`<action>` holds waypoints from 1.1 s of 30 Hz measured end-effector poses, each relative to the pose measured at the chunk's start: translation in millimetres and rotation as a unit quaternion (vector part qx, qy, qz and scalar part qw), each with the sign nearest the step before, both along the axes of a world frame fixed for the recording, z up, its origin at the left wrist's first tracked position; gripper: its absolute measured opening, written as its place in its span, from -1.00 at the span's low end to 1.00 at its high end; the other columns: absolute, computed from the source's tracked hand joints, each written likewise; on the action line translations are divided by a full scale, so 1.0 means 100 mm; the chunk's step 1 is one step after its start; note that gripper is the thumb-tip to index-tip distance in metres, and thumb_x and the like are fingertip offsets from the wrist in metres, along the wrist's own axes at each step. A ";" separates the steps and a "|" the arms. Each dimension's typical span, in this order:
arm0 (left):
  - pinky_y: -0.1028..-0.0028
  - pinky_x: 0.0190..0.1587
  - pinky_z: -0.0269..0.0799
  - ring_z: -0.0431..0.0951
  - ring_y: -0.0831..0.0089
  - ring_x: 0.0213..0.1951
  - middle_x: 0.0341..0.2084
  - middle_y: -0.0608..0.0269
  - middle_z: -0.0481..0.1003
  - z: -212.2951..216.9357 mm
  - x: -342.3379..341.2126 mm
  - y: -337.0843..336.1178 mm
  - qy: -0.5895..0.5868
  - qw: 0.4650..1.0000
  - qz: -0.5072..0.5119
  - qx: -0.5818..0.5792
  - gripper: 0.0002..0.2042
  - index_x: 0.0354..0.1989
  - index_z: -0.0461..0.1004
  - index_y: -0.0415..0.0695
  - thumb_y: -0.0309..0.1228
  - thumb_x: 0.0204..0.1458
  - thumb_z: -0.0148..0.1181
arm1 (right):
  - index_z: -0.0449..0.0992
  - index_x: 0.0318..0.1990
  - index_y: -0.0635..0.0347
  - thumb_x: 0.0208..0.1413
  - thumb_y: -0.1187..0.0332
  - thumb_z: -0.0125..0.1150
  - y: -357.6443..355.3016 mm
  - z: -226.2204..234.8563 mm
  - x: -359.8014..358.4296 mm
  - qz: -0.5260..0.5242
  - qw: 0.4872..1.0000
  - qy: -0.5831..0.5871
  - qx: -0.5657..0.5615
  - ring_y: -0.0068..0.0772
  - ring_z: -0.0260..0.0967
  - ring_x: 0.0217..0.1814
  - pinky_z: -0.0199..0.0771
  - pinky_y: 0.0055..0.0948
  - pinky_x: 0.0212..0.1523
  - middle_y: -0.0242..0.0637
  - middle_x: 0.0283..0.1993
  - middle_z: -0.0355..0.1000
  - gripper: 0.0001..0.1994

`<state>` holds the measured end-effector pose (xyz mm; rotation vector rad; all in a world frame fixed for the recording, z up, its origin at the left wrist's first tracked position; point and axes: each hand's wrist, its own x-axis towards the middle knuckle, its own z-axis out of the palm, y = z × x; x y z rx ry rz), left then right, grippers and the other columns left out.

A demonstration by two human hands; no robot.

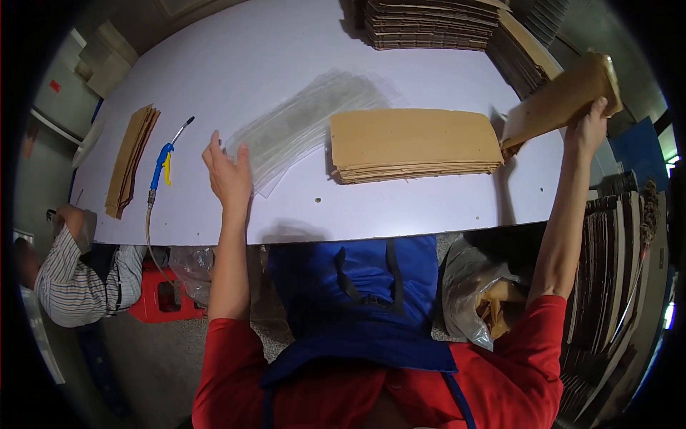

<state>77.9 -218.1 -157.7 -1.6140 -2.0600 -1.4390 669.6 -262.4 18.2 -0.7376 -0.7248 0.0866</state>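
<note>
At the frame's upper right, the right hand [587,126] is gripping a flat cardboard piece [564,100]; the left hand [229,171] is hovering open beside clear plastic bags [307,125] on the worktop [236,64].

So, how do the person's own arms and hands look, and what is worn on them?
Both forearms are bare. The left hand and the right hand wear no gloves, and no watch or ring shows. Short red sleeves cover the upper arms. A blue apron hangs over the red shirt in front.

Both arms in red sleeves reach up from the lower edge. The left hand [227,171] is open, fingers spread, left of centre. The right hand [587,126] is raised at upper right, fingers closed in a grip.
</note>
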 end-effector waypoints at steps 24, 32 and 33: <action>0.42 -0.15 0.45 0.54 0.30 -0.25 -0.19 0.34 0.59 -0.01 1.04 -0.24 -0.021 0.921 -0.376 0.099 -0.89 -0.28 0.59 -0.21 -0.45 0.12 0.22 | 0.58 0.05 0.23 0.26 0.28 0.12 0.07 -1.62 -2.99 0.011 0.743 -0.637 -0.205 -0.10 0.23 0.44 0.11 -0.04 0.42 -0.29 0.25 0.47 -0.69; 0.44 -0.06 0.45 0.56 0.28 -0.15 -0.14 0.25 0.58 0.02 0.85 -0.37 0.058 0.898 -0.434 0.040 -0.84 -0.20 0.60 -0.24 -0.45 0.08 0.28 | 0.58 0.01 0.25 0.26 0.30 0.12 0.00 -1.64 -2.92 0.044 0.761 -0.613 -0.206 -0.08 0.31 0.37 0.16 -0.07 0.38 -0.27 0.15 0.53 -0.71; 0.44 -0.06 0.46 0.57 0.30 -0.14 -0.14 0.27 0.59 0.01 0.88 -0.35 0.079 0.900 -0.427 0.043 -0.84 -0.20 0.61 -0.22 -0.43 0.08 0.28 | 0.59 0.01 0.26 0.26 0.30 0.12 -0.03 -1.63 -2.89 0.044 0.761 -0.613 -0.208 -0.08 0.30 0.37 0.16 -0.06 0.39 -0.26 0.15 0.53 -0.72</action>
